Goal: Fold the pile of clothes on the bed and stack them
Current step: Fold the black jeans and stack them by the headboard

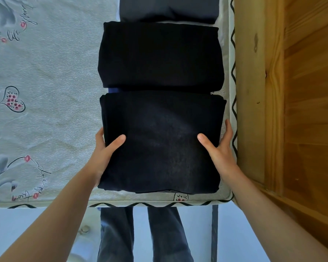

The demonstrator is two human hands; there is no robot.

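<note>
**Both hands clasped on the nearest folded garment**

Nearest the camera, at 6 o'clock, the person's legs in grey-blue trousers [140,233] stood against the bed's edge. Two bare forearms reached up from 7 and 5 o'clock. The left hand [104,154] gripped the left edge of the near folded black garment [161,142], thumb lying on top and pointing toward 1 o'clock, the fingers tucked down the side and mostly hidden. The right hand [222,150] mirrored it on the right edge, thumb on top pointing toward 11 o'clock, fingers wrapped along the side. Each grip was clamped on that garment, which lay on the bed [45,72] near its front right corner.

Just beyond, at 12 o'clock, a second folded black garment [159,53] lay touching the first, a sliver of blue cloth [114,90] showing at the seam between them. Farther still, a folded dark grey garment [169,8] ran off the top edge. A wooden panel [301,91] rose at 3 o'clock.
</note>
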